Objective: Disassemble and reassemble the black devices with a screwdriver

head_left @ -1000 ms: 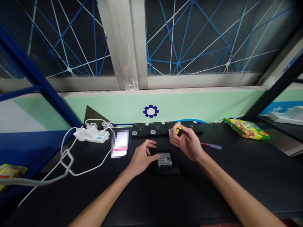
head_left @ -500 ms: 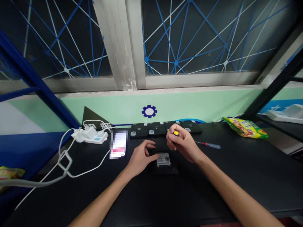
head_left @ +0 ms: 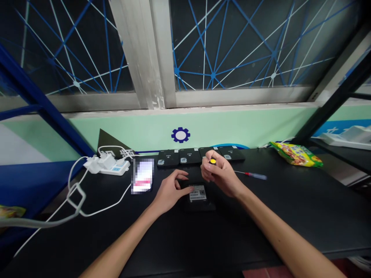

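Observation:
A black device point(head_left: 198, 193) with a white printed label lies in the middle of the black table. My left hand point(head_left: 171, 191) rests at its left side, thumb on the label's upper left corner and fingers curved apart beyond it. Above the device's right side, my right hand point(head_left: 219, 172) is closed around a small tool with a yellow-capped handle point(head_left: 212, 161). The tool's lower end is hidden by the hand and against the dark surface.
Several flat black boxes point(head_left: 189, 156) line the wall. A blurred phone point(head_left: 143, 175) and a white power strip point(head_left: 116, 167) with cables lie left. On the right are a screwdriver point(head_left: 256, 176) with a clear handle and a yellow-green snack bag point(head_left: 298, 154).
The whole view has shifted slightly, so things appear a little further left. Both hands keep nearly the same pose around the device.

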{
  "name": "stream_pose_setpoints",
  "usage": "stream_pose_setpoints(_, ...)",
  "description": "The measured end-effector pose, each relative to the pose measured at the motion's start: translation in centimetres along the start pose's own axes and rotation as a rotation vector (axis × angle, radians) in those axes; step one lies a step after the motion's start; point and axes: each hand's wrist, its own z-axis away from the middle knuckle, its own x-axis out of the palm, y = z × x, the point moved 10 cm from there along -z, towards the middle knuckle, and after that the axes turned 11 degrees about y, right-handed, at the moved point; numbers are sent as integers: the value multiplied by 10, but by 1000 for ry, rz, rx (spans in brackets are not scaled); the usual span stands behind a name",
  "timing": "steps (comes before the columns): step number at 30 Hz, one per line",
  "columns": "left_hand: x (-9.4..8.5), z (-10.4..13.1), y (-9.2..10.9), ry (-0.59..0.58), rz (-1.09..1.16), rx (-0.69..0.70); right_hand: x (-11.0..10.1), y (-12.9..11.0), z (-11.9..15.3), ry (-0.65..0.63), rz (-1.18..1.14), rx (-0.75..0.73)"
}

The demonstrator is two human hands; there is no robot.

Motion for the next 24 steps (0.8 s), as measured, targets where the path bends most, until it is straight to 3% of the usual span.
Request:
stream_pose_setpoints(7,2,0,-5,-6,-2,-8,7,-5,2,-77,62,-1)
stream_pose_setpoints(15,2,-1,-4,-5,-19,4,5,-4,0,-52,-29,-11)
stream_pose_setpoints(24,1,-1,-6,7,-13,1,5,-1,-1,-64,41,-22)
